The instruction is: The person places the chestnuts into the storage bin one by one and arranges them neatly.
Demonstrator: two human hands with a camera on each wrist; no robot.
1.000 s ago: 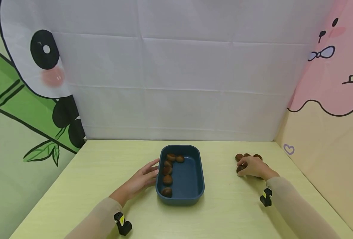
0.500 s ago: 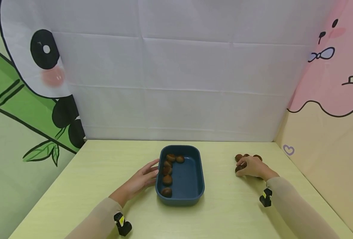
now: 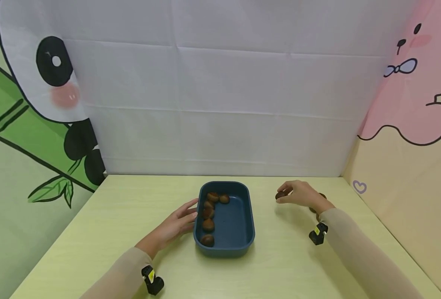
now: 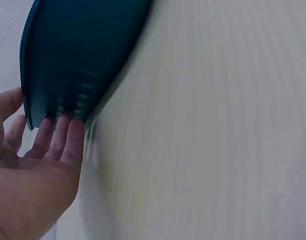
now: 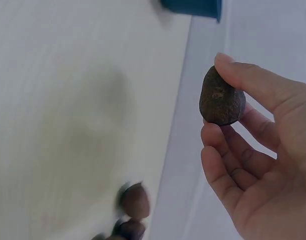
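My right hand (image 3: 300, 193) pinches a brown chestnut (image 5: 221, 97) between thumb and fingers, raised over the table to the right of the blue box. Below and behind that hand, more chestnuts (image 5: 135, 201) lie on the table, partly covered by the hand and wrist in the head view. My left hand (image 3: 175, 226) touches the left side of the dark blue rectangular box (image 3: 253, 232), its fingers stretched against the wall (image 4: 83, 65). Inside the box, several chestnuts (image 3: 208, 225) line the left side, and one more chestnut (image 3: 224, 199) sits by the far end.
The pale wood-look table (image 3: 138, 191) ends at a white cloth backdrop (image 3: 228, 104). A panda print (image 3: 56, 95) covers the left wall, a pink animal print (image 3: 411, 104) the right one. Small black cameras are strapped to both wrists.
My right hand has lifted a chestnut from the group and moved left and up, away from the others. The left hand and the box have stayed in place.
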